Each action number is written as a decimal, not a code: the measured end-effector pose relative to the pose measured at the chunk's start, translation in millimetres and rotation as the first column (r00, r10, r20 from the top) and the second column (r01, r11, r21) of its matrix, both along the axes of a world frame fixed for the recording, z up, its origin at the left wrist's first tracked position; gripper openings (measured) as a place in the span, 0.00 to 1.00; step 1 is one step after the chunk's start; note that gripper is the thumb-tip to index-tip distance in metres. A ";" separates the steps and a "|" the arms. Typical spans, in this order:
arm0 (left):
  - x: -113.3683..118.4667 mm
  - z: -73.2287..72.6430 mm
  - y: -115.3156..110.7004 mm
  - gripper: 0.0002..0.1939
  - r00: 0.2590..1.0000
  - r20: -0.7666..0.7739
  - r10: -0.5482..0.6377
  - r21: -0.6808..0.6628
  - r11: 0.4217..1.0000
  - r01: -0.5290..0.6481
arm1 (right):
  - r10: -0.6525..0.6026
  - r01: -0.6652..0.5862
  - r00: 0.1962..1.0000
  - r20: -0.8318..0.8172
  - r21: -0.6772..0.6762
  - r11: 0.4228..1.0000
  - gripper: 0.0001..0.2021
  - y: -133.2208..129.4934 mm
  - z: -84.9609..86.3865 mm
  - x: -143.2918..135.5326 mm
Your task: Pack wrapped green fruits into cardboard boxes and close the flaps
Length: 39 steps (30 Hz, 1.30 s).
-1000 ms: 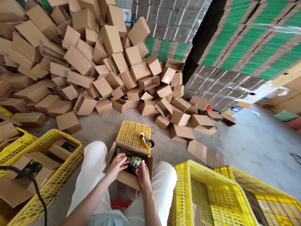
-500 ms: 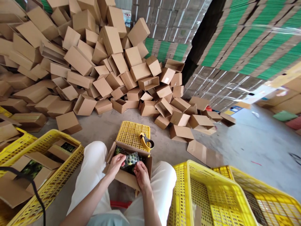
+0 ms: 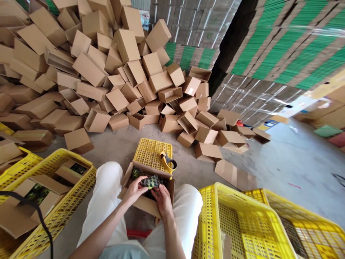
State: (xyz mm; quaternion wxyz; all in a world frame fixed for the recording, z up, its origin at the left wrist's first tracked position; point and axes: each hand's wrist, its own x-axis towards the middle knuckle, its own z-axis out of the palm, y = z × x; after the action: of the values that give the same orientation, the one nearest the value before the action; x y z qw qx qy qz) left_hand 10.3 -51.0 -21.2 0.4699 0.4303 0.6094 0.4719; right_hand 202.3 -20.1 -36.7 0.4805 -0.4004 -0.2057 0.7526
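Between my knees is an open cardboard box (image 3: 147, 205) with dark green and black packets inside. Over its opening I hold a small plastic packet (image 3: 151, 182) with dark and yellow-green contents that I cannot make out. My left hand (image 3: 136, 188) pinches the packet's left end. The fingers of my right hand (image 3: 163, 200) are closed on its right end. Just beyond the box, a tape dispenser (image 3: 168, 162) with a yellow body lies on an upturned yellow crate (image 3: 147, 151).
A large heap of empty cardboard boxes (image 3: 115, 79) covers the floor ahead. At my left, a yellow crate (image 3: 90, 167) holds open boxes of green packets. More yellow crates (image 3: 215, 216) stand at my right. Flattened cardboard stacks (image 3: 269, 43) rise behind, and a black cable (image 3: 40, 216) hangs at lower left.
The packet has turned in my hands, and its contents now show darker with yellow-green. My left hand has shifted slightly right along it. The box and crates stay put.
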 end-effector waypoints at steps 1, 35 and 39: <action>-0.2 -0.2 -0.6 0.27 1.000 -0.010 0.012 0.005 1.000 -0.012 | 0.001 -0.001 1.000 -0.017 -0.013 1.000 0.16 -0.3 -0.2 0.0; 6.2 30.9 7.4 0.31 0.997 -0.012 0.082 -0.171 0.982 -0.083 | -0.008 0.003 0.997 0.080 0.062 0.998 0.16 -2.2 5.5 -0.2; 0.1 33.8 5.9 0.31 0.997 0.036 0.071 -0.205 0.977 -0.062 | 0.000 -0.005 0.998 0.069 0.065 0.998 0.16 -1.9 5.4 -0.2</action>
State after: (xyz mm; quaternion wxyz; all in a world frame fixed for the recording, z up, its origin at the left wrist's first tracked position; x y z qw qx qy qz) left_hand 10.5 -45.1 12.6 0.5084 0.3492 0.6585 0.4313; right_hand 202.1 -22.1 -31.3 0.4850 -0.4101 -0.2468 0.7319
